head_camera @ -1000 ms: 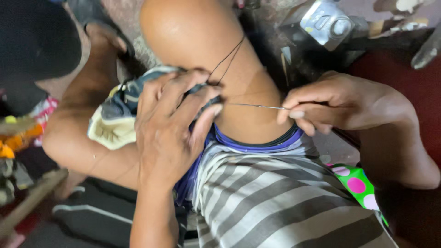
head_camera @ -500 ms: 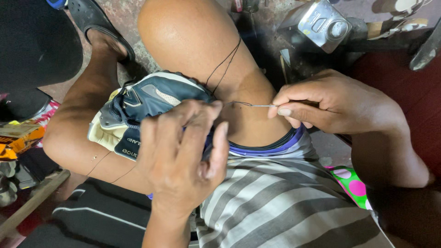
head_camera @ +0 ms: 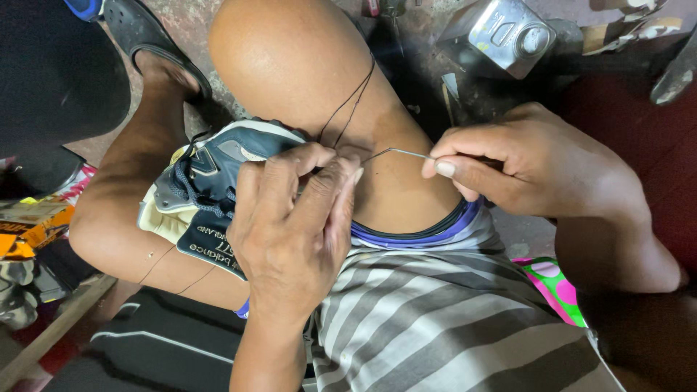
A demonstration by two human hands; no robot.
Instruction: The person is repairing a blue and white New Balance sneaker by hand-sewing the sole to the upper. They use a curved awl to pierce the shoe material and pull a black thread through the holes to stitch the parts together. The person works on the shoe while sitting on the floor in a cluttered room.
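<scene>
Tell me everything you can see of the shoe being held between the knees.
The shoe is a navy sneaker with grey panels, dark laces and a cream sole, looking worn. It lies on its side, wedged between the person's bare legs. The left hand covers its right end, fingers pressed over the upper. Dark thread runs up from there over the knee. The right hand holds a thin metal awl pointed at it.

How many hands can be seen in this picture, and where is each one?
2. The left hand grips the dark blue shoe held between the knees. The right hand is to the right of it, pinching a thin metal needle with its fingers. No other hands show.
</scene>
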